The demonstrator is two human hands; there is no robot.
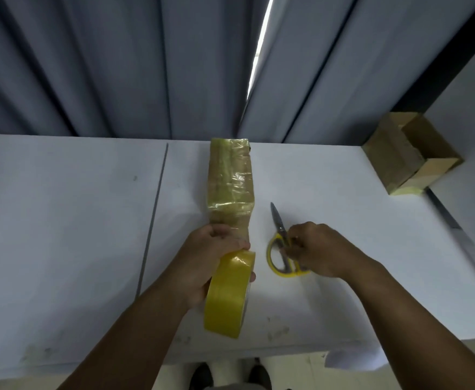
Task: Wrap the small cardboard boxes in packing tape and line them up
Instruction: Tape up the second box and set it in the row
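A row of small cardboard boxes [230, 180], wrapped in glossy yellowish packing tape, runs from the table's far edge toward me. My left hand [208, 256] grips a big yellow tape roll [229, 294] just in front of the row's near end, and its fingers also touch the nearest box. To the right lie yellow-handled scissors [282, 253], blades pointing away from me. My right hand [318, 249] is on their handles, fingers curled at the loops.
The white table [75, 220] has a seam line left of the boxes. An open cardboard carton [411, 153] stands at the far right corner. Grey curtains hang behind the table. My shoes show beneath the near edge.
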